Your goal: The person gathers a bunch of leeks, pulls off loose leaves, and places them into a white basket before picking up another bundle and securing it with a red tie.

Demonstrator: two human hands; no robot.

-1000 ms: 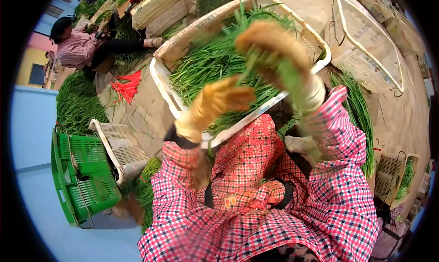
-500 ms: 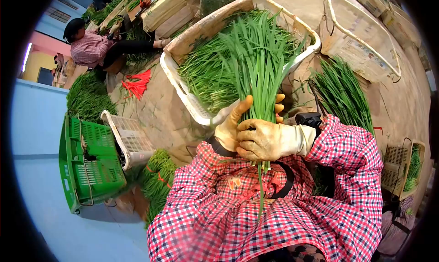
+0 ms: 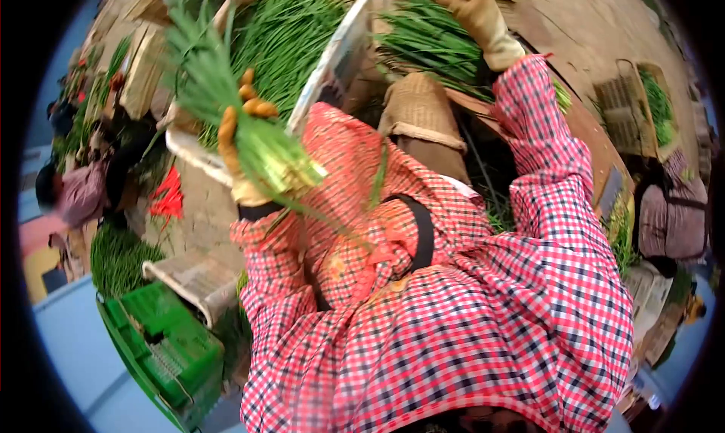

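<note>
My left hand (image 3: 240,142), in a tan glove, grips a bunch of green chives (image 3: 226,101) and holds it up beside the white crate (image 3: 336,52) full of chives. My right hand (image 3: 472,10), also gloved, reaches out to the far right and rests on a loose pile of chives (image 3: 430,36) on the ground. Whether its fingers hold any stems cannot be seen. My red checked sleeves fill the lower part of the view.
A green crate (image 3: 166,350) and a white crate (image 3: 192,278) lie at the lower left. Red ties (image 3: 168,199) lie on the dirt floor. Another person (image 3: 79,191) sits at the left among chive heaps. Baskets with greens (image 3: 642,101) stand at the right.
My right hand let go of the bunch and swung out to the pile on the right. My left hand keeps the bunch, moved left. The view has tilted sharply.
</note>
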